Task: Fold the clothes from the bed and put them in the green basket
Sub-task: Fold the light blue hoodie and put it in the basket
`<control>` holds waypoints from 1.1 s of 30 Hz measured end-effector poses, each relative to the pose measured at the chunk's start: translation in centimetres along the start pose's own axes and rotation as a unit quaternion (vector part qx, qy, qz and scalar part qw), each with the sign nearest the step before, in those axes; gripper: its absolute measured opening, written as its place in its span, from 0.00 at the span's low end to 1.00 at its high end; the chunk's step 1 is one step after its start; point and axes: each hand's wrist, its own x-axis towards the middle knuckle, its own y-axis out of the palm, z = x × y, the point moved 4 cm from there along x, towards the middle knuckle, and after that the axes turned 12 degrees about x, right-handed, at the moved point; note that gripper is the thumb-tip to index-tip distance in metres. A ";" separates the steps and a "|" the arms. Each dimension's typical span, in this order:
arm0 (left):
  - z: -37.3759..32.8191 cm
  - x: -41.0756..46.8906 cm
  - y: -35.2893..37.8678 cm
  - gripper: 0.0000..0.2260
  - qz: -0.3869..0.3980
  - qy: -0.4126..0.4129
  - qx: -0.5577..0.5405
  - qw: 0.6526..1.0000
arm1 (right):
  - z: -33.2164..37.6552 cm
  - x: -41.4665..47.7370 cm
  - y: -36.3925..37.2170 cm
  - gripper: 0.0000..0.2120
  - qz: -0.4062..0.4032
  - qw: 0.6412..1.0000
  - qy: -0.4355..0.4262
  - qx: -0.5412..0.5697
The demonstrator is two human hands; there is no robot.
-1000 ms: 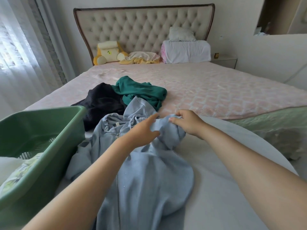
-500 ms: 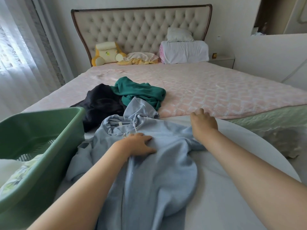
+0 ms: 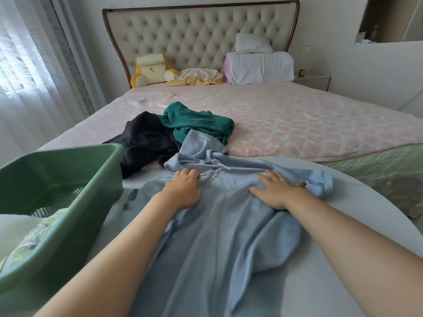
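Pale-blue fleece hoodie [image 3: 219, 225], spread on the pale rounded surface [image 3: 348, 225] at the foot of the bed [image 3: 297, 124]. Lies with its long axis running from the near edge toward the headboard [image 3: 199, 35]. Points hood-end away, hem-end back toward the camera. Hood crumpled at the far end, touching the teal garment [image 3: 196, 122]. One sleeve bunched out to the right, cuff just beyond the right hand.

Left hand [image 3: 183, 191] set on the cloth just below the collar, fingers bent down into the wrinkled fabric. Cannot tell whether pinching it or only pressing. Right hand [image 3: 277, 191] laid flat on the right shoulder of the hoodie, fingers straight and spread, pressing and gripping nothing.

Beyond the hood, two loose heaps on the pink quilted cover: teal garment to the right, black garment [image 3: 146, 143] touching it on the left.

Left of the hoodie, green basket [image 3: 75, 202], close beside the black heap. Holds white and floral-print cloth [image 3: 25, 229] in its near end.

Farther off, against the tufted headboard: yellow-and-cream plush toy [image 3: 153, 69], a flat pillow [image 3: 199, 75], a white folded bundle [image 3: 261, 67] with a small white pillow [image 3: 253, 43] on top. Nightstand [image 3: 313, 80] at the right, sheer curtain [image 3: 27, 76] at the left.
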 end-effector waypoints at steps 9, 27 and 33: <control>1.1 -0.3 2.0 0.27 0.080 -0.023 -0.056 0.995 | 6.1 0.9 -2.0 0.26 -0.111 0.983 -0.078 -0.125; 3.5 0.0 -1.0 0.17 -0.041 -0.010 0.009 0.999 | 10.7 1.7 3.2 0.37 -0.036 0.980 -0.179 0.077; 7.9 -0.2 4.0 0.40 0.133 -0.121 0.010 0.984 | 10.4 1.9 2.6 0.36 -0.059 0.987 -0.139 0.056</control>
